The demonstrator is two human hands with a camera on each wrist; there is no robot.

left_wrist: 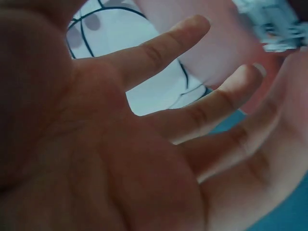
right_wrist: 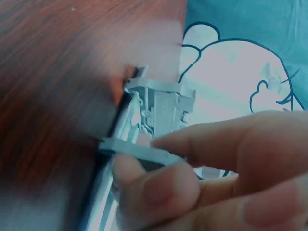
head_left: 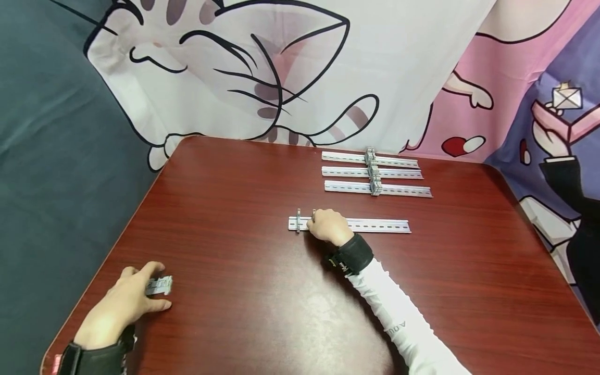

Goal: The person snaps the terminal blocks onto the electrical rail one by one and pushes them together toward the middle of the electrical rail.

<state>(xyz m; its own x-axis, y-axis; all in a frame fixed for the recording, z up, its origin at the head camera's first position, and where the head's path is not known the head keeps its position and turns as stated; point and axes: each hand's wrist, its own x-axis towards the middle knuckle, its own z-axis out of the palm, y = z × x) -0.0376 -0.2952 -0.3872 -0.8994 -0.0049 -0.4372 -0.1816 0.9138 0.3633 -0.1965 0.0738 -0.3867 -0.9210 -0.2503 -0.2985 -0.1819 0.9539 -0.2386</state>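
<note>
My right hand (head_left: 330,226) is at the left part of a slotted metal DIN rail (head_left: 379,226). Its thumb and fingers pinch a slim grey terminal block (right_wrist: 137,150) set across the rail. Another grey terminal block (head_left: 298,221) stands nearer the rail's left end, a short gap away; its ribbed side (right_wrist: 161,108) shows in the right wrist view. Over at the table's left, my left hand (head_left: 124,302) has its fingers spread around a small stack of grey terminal blocks (head_left: 161,285). Part of that stack is hidden behind the hand.
Behind the working rail lie three more rails (head_left: 403,174), with a row of grey terminal blocks (head_left: 373,172) across them. They rest on the brown table (head_left: 244,323), whose left edge runs close beside my left hand. A printed cloth (head_left: 403,67) hangs behind the table.
</note>
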